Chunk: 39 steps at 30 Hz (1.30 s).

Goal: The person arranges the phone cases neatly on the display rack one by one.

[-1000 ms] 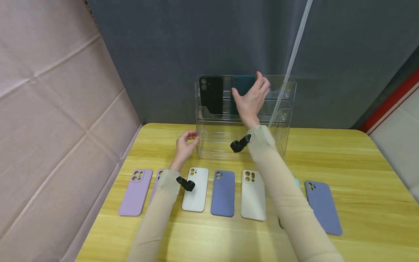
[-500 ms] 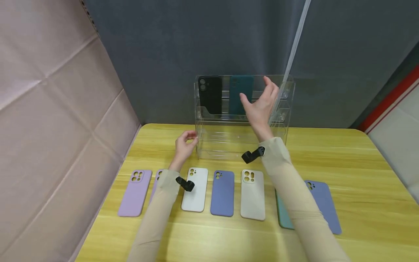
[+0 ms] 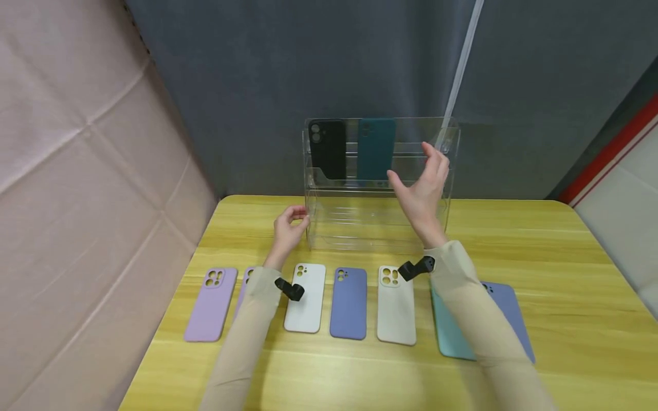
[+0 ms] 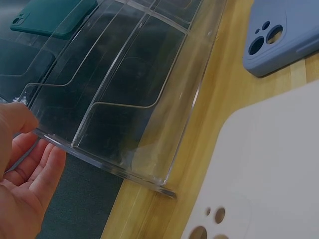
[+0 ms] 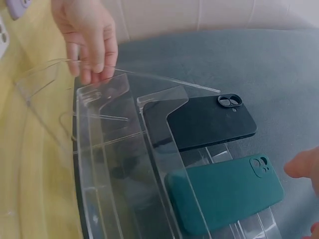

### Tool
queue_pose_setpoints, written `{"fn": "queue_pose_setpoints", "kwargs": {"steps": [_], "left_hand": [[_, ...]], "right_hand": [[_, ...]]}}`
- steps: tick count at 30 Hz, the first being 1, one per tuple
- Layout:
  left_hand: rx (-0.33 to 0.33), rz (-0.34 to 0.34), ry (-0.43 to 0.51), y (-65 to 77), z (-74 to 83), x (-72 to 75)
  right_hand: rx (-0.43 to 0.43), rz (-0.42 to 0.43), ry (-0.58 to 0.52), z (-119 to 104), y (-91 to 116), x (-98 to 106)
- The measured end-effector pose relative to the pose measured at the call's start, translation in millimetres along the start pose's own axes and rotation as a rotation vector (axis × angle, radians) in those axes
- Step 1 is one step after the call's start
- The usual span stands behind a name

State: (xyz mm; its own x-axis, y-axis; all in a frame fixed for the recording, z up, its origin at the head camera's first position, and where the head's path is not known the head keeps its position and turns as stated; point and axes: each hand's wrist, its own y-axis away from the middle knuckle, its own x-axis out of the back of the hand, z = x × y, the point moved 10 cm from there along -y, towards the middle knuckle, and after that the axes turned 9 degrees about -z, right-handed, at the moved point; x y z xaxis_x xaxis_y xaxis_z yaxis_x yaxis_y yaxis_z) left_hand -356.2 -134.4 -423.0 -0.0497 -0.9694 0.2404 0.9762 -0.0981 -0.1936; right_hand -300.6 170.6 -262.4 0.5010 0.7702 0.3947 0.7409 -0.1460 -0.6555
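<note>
On the counter, a clear rack is standing near the back edge. The left hand is gripping its left side; the right hand is hovering before it, fingers loosely parted. A teal case and a black case are leaning inside, seven other cases lying nearer the front edge.

7 phone cases on 1 table, 2 more in 1 rack; 2 hands, 2 wrist cameras

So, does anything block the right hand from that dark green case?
Only the clear rack: its front lip covers the lower end of the dark green case. Nothing visible blocks the right hand above that.
</note>
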Motion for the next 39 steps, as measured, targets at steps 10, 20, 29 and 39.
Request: {"fn": "queue_pose_setpoints", "kwargs": {"steps": [10, 20, 29, 39], "left_hand": [[0.008, -0.005, 0.0, 1.3, -0.7, 1.9], [0.012, -0.013, -0.009, 3.6, 0.3, 2.9], [0.013, -0.009, -0.004, 2.8, -1.0, 3.3], [0.02, -0.01, -0.004, 4.1, -0.1, 2.3]], "right_hand": [[0.019, -0.012, 0.007, 18, 28, 14], [-0.005, -0.024, 0.049, 40, 55, 36], [0.036, -0.029, 0.078, 48, 76, 57], [0.003, -0.099, 0.164, 70, 109, 77]]}}
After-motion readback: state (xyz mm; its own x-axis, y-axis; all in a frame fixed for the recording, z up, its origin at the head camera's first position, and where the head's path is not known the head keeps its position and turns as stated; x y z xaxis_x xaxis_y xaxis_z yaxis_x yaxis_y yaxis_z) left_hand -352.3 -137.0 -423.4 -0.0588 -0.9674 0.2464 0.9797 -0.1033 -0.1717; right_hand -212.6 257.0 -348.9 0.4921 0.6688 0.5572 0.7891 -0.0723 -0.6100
